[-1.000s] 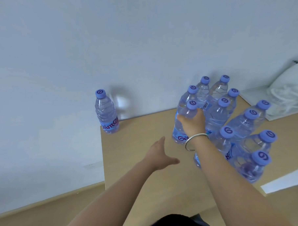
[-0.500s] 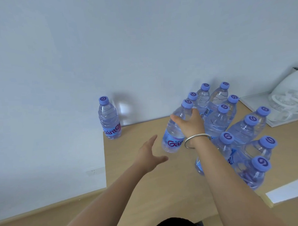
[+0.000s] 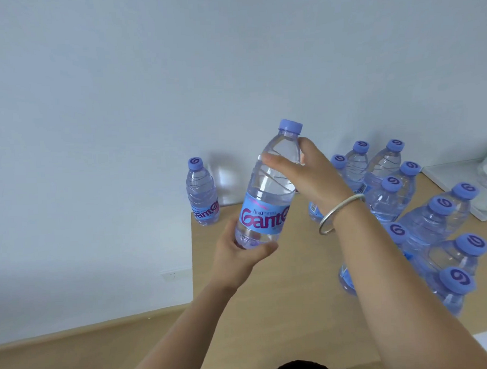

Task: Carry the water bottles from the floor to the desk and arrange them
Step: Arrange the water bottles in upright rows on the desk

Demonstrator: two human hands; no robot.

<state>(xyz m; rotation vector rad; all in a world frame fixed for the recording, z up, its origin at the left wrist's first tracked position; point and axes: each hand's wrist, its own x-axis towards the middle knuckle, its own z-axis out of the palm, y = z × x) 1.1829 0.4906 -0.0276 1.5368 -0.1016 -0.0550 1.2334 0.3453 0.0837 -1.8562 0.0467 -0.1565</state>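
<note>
Right hand (image 3: 306, 176) gripping ribbed clear plastic bottle (image 3: 267, 189) at shoulder; left hand (image 3: 237, 257) cupping its base above smooth wooden desk (image 3: 283, 288).

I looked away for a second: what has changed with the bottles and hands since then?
The right hand lifted one bottle out of the cluster, up and leftward; the left hand, empty before, now grips its base. The lone bottle by the wall and the others stayed put on the desk.
</note>
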